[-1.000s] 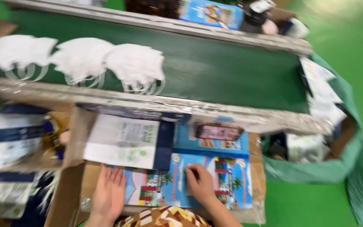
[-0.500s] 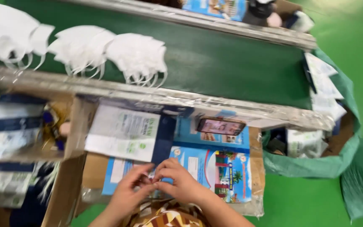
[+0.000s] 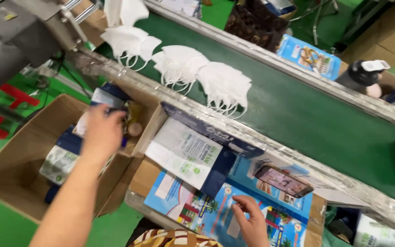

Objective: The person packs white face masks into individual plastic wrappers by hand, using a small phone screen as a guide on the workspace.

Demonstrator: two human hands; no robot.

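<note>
While the left hand [image 3: 100, 133] reaches out over the open cardboard box [image 3: 12, 158], its fingers curl loosely around a blue-and-white packet [image 3: 108, 98] at the box's far corner; motion blur leaves it unclear whether they actually clamp the packet or only cover it. Right hand [image 3: 251, 222] lies flat, fingers spread and holding nothing, fingertips pressed on the colourful blue printed carton [image 3: 193, 208] that lies flat well to the right of the box.

Inside the box, below the left wrist: a white-and-green pouch [image 3: 59, 162] and dark blue packaging against the right wall. Just beyond the left fingers, at the box's right wall, some small brownish items, too blurred to identify.

Right of the box: a white leaflet with green print [image 3: 181, 153] resting on a dark blue flattened carton [image 3: 220, 171], both overlapping the colourful carton's upper edge. A smartphone [image 3: 283, 180], screen lit, lies further right on the same stack, apart from the right fingertips.

Beyond the box: a foil-wrapped rail [image 3: 197, 112], then a green conveyor belt [image 3: 325, 123] carrying three bunches of white face masks [image 3: 179, 64]. The rail stands between both hands and the masks. Far side of the belt: another blue printed carton [image 3: 309, 57] and a dark bottle with white cap [image 3: 362, 73].
</note>
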